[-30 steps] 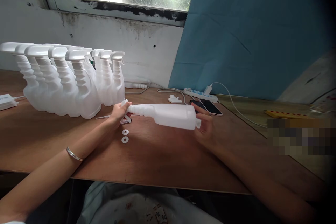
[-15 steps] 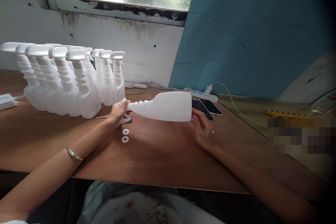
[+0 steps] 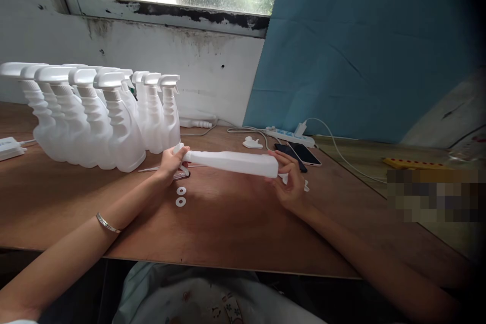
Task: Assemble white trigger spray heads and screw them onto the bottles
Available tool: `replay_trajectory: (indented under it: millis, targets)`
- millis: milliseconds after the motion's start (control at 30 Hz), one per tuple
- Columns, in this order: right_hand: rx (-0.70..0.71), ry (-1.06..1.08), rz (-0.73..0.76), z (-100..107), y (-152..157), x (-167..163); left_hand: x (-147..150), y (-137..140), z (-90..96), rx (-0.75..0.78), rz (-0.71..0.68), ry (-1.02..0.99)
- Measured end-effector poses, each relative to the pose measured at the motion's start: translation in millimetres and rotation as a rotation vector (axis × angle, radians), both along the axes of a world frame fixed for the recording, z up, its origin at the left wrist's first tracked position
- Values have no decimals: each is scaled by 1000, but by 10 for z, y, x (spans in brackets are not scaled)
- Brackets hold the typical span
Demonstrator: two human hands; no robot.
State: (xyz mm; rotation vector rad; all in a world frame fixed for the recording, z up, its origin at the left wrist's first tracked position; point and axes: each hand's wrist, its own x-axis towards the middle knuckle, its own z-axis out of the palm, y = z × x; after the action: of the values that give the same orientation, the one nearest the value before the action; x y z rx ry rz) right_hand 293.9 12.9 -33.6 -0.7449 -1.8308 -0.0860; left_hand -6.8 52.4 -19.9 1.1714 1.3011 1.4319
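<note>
A white spray bottle (image 3: 231, 162) lies level in the air above the brown table, its narrow side facing me. My left hand (image 3: 171, 163) is closed around the spray head at the bottle's neck end, hiding most of it. With thumb and fingers, my right hand (image 3: 291, 182) grips the base end. Two white ring washers, the upper washer (image 3: 181, 191) and the lower washer (image 3: 180, 202), rest on the tabletop near my left hand. Behind the bottle lies a loose white spray head (image 3: 252, 143). Small white pieces show around my right fingers; their kind is unclear.
Several upright white spray bottles (image 3: 123, 134) stand in a cluster at the left. Two phones, one of them a pink-edged phone (image 3: 304, 154), lie behind my right hand, near a power strip (image 3: 290, 135) with cables. A white adapter (image 3: 11, 148) sits at the far left.
The bottle has turned about its long axis, from broad side to narrow side. My right fingers have shifted up around its base. The loose spray head behind it has come into view.
</note>
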Motion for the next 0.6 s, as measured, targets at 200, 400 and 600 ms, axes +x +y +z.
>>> replay_trajectory:
  millis: [200, 400, 600]
  targets:
    - [-357, 245, -38, -40, 73, -33, 51, -61, 55, 44, 7, 50]
    - [-620, 356, 1, 7, 86, -65, 44, -64, 64, 112, 6, 122]
    - [-835, 501, 95, -41, 131, -46, 34, -63, 50, 137, 13, 162]
